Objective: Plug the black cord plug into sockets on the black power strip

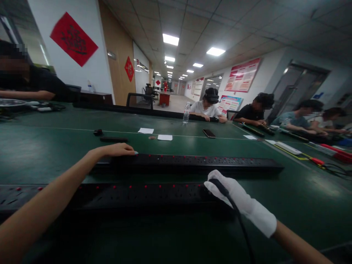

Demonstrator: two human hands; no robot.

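Observation:
Two long black power strips with red dots along their tops lie one behind the other, crossing my view. On the left end of the far power strip [192, 161] my bare left hand [118, 149] is closed over the edge, its fingers partly hidden. My right hand [224, 187], in a white glove, grips a black plug [218, 186] at the right part of the near power strip [123, 196]. A black cable [243, 227] runs from the plug down toward the bottom edge. Whether the plug sits in a socket is hidden by the glove.
On the green table [176, 126] lie a phone [209, 133], white papers [165, 137] and a short black bar [113, 139]. A water bottle [186, 113] stands farther back. Several people sit around, one opposite [205, 108]. Cables [334, 168] lie at the right.

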